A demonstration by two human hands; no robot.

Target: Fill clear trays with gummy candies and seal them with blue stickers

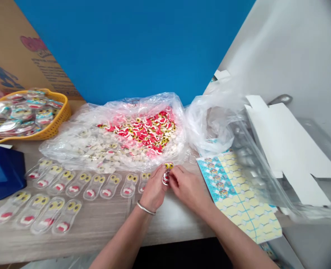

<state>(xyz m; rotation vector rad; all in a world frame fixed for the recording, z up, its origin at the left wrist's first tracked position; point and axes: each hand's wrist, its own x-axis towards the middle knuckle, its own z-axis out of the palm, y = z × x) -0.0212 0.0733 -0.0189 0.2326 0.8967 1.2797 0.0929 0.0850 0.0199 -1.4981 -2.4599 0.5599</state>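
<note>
1. Blister pod (167,172), clear plastic, holding two yellow eye candies and a red-and-white mouth piece; at near centre of tabletop (104,224), just in front of the open candy bag (120,134).
2. Left hand (153,188), bangle at wrist: fingers closed on the pod's left edge.
3. Right hand (188,186): fingertips pinched on the pod's right edge, touching the left hand's fingers.
4. Handling, judged: very light, thin-walled, somewhat stiff but easily dented; smooth and likely slippery; contents loose until sealed. Best taken by the flat rim at the long sides, kept level, squeezed little.
5. Filled pods (70,186), two rows, lying flat to the left, close beside one another.
6. Yellow basket (56,127), far left, heaped with packed items.
7. Sticker sheet (238,194), blue and yellow, just right of the hands.
8. Blue holder (3,172), left edge; use cannot be told.
9. White card cut-outs (288,145) and clear plastic, far right.
</note>
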